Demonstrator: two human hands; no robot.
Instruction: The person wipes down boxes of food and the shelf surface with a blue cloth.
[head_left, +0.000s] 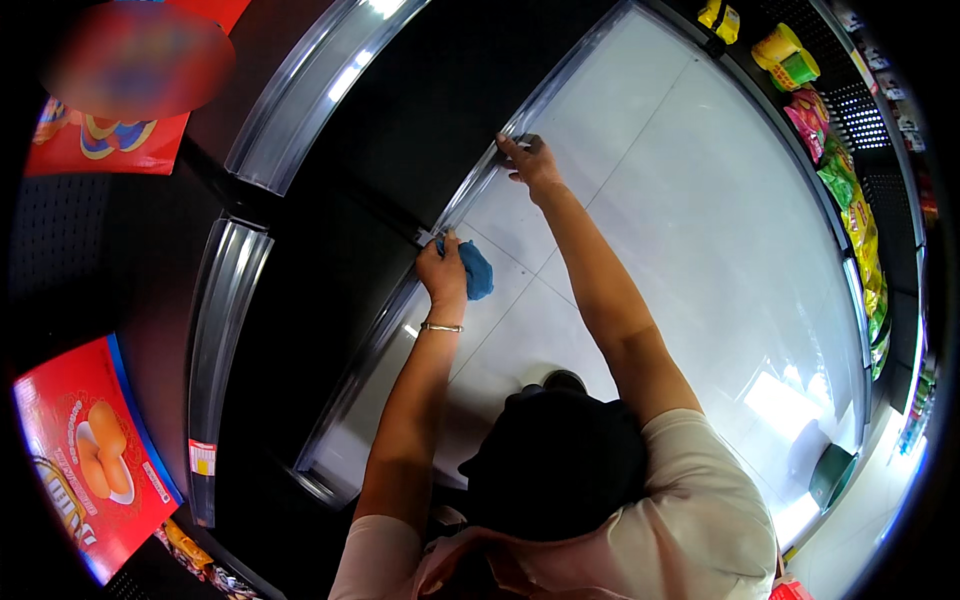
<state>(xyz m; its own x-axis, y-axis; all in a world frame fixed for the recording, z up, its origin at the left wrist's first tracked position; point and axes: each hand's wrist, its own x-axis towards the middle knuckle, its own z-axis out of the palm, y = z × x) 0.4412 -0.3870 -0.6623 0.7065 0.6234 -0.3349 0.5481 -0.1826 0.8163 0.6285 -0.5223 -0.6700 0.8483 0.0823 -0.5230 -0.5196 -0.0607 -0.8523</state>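
A black shelf (330, 217) with a clear plastic price-label strip (476, 180) along its front edge lies before me. At the lower part of this strip is my left hand (442, 270), a bracelet on its wrist, its thumb and fingers pinching the strip's end near a joint. A blue cloth (477, 271) is tucked in that hand and hangs on its right side. Farther up the same edge, my right hand (531, 161) grips the strip between thumb and fingers, with a small dark piece, not clearly made out, by its fingers.
Another shelf level at left carries clear label strips (229, 300) and a red printed box (97, 457). White floor tiles (675, 225) lie below. Bagged snacks (859, 217) line a shelf at right. A green bin-like container (831, 476) stands at lower right.
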